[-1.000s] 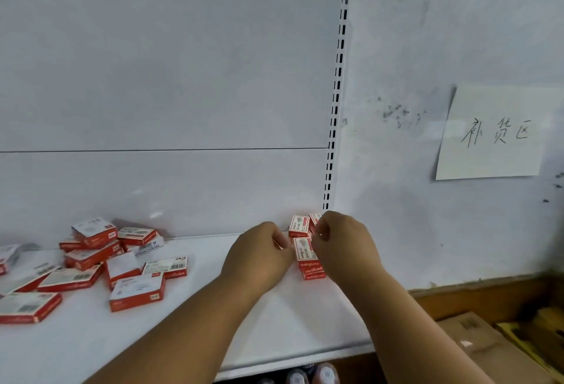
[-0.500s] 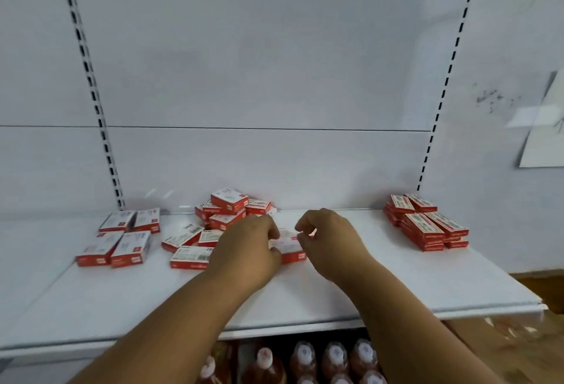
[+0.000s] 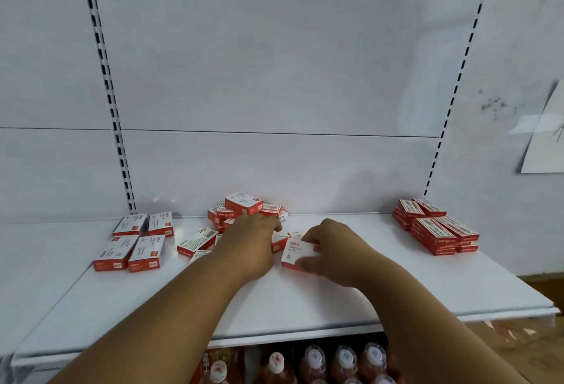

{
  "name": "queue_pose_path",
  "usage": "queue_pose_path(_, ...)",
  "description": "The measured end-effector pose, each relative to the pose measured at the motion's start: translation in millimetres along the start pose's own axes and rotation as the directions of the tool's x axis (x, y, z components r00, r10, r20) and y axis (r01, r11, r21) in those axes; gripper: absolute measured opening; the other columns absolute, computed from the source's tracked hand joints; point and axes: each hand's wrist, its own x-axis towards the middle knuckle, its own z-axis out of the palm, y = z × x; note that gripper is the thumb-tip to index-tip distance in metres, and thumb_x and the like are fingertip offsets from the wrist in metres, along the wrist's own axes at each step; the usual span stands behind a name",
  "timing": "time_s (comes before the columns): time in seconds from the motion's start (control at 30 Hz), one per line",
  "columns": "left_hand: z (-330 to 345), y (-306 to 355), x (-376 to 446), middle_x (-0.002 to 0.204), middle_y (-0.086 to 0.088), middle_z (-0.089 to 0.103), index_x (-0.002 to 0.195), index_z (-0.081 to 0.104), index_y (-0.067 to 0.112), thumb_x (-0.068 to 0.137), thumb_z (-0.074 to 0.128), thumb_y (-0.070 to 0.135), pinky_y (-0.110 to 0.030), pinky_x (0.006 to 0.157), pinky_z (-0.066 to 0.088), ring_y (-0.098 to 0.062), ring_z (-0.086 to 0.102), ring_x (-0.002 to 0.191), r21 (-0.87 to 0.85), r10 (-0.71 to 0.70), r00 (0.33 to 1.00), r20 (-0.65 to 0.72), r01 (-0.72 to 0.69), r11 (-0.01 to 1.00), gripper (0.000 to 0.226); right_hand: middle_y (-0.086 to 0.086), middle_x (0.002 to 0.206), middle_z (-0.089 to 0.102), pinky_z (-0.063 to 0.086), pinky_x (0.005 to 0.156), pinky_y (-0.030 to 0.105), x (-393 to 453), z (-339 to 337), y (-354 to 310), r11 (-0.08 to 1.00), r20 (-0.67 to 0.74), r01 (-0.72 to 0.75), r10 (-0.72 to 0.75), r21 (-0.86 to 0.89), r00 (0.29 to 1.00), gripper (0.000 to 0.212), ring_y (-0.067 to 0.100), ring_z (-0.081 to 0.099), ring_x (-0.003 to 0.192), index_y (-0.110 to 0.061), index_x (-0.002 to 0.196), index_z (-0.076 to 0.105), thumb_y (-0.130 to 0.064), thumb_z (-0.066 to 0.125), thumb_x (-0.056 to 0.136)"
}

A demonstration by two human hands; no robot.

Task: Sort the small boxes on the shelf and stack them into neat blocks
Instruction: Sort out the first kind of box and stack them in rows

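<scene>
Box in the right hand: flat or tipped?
Tipped: the box leans with its white face toward the camera, pinched by the right hand.

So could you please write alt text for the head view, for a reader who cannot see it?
Two hands reach over a white shelf: the right hand grips a small red-and-white box, and the left hand reaches into a loose pile of such boxes. Neat blocks sit at the left and right; bottles stand below.
</scene>
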Motion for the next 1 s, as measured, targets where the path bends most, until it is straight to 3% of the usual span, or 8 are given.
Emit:
queue_pose_path(0.13,1,0,10,0.132,0.004,0.053,0.129,0.049,0.041,0.087,0.060,0.032,-0.039,0.099,0.040,-0.023,0.040,0.122,0.101,0.027,0.998,0.051,-0.032,0.994,0.044,-0.008,0.088,0.055,0.039,0.057,0.023,-1,0,6,0.998,-0.044,0.000,0.003,0.066,0.999,0.029,0.014,0.052,0.077,-0.027,0.092,0.049,-0.035,0.072,0.076)
queue_pose_path(0.23,5,1,14,0.123,0.000,0.051,0.125,0.049,0.044,0.092,0.054,0.040,-0.039,0.094,0.041,-0.023,0.043,0.119,0.162,0.051,0.997,0.063,-0.061,0.985,0.034,-0.005,0.079,0.061,0.037,0.049,0.021,0,-3,16,0.931,-0.127,-0.056,0.108,0.360,0.986,0.023,0.011,0.053,0.062,-0.027,0.087,0.048,-0.028,0.068,0.078)
queue_pose_path(0.3,6,3,15,0.117,-0.003,0.049,0.127,0.047,0.044,0.094,0.050,0.040,-0.037,0.089,0.043,-0.025,0.048,0.113,0.156,0.058,0.994,0.093,-0.072,0.985,0.034,0.002,0.093,0.068,0.047,0.053,0.022,1,-8,20,0.746,-0.087,-0.088,0.192,0.660,0.977,0.026,0.012,0.063,0.066,-0.028,0.097,0.051,-0.016,0.068,0.082)
queue_pose_path(0.37,6,7,14,0.116,-0.003,0.049,0.132,0.044,0.045,0.096,0.044,0.041,-0.036,0.086,0.045,-0.026,0.051,0.109,0.128,0.065,0.995,0.078,-0.074,0.989,0.036,0.015,0.106,0.068,0.054,0.063,0.029,4,-11,24,0.433,0.006,-0.087,0.185,0.897,0.983,0.039,0.025,0.072,0.080,-0.021,0.112,0.052,0.003,0.063,0.085)
queue_pose_path(0.47,4,16,12,0.120,-0.001,0.054,0.135,0.042,0.042,0.098,0.039,0.036,-0.036,0.084,0.047,-0.025,0.055,0.107,0.076,0.083,0.995,-0.047,-0.080,0.994,0.037,0.026,0.110,0.064,0.059,0.072,0.043,9,-13,29,0.104,0.072,-0.085,0.124,0.991,0.990,0.053,0.039,0.070,0.091,-0.013,0.122,0.051,0.021,0.055,0.081)
queue_pose_path(0.7,3,29,9,0.108,0.007,0.067,0.120,0.049,0.038,0.090,0.055,0.025,-0.034,0.072,0.054,-0.014,0.065,0.090,-0.101,-0.101,0.990,-0.103,0.091,0.991,0.033,0.023,0.114,0.066,0.058,0.076,0.044,16,-14,34,0.076,0.089,-0.092,0.042,0.993,0.995,0.059,0.039,0.070,0.094,-0.013,0.130,0.050,0.023,0.051,0.082)
queue_pose_path(0.83,0,34,5,0.089,0.007,0.071,0.102,0.052,0.038,0.102,0.033,0.020,-0.024,0.052,0.051,-0.008,0.070,0.062,-0.644,-0.413,0.897,-0.158,0.224,0.731,0.026,0.014,0.117,0.067,0.057,0.086,0.047,18,-14,37,0.138,0.049,-0.053,0.031,0.989,0.998,0.068,0.034,0.070,0.098,-0.023,0.131,0.051,0.019,0.060,0.078)
queue_pose_path(1.0,-5,44,-2,0.091,0.000,0.075,0.103,0.050,0.038,0.097,0.034,0.008,-0.029,0.053,0.053,-0.020,0.074,0.069,-0.941,-0.623,0.774,-0.114,0.117,0.318,0.035,0.005,0.109,0.071,0.059,0.083,0.045,23,-11,32,0.115,0.012,-0.022,0.086,0.993,0.996,0.058,0.025,0.074,0.087,-0.028,0.123,0.052,0.013,0.062,0.083)
